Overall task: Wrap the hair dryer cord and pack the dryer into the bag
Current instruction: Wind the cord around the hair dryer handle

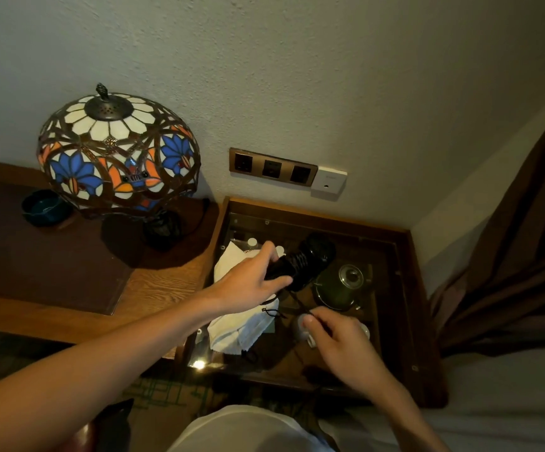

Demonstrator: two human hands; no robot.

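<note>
Left hand (251, 282) grips the black hair dryer (300, 262) by its handle over the glass-topped table (405, 288), long axis running up-right to the head. Right hand (336, 334) pinches the cord (297, 301) just below, nearer the loose end. White bag (241, 327) lies underneath; its red lettering is unreadable.

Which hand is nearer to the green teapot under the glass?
Right. The right hand pinches the cord just below the green teapot; the left hand grips the hair dryer farther left.
</note>
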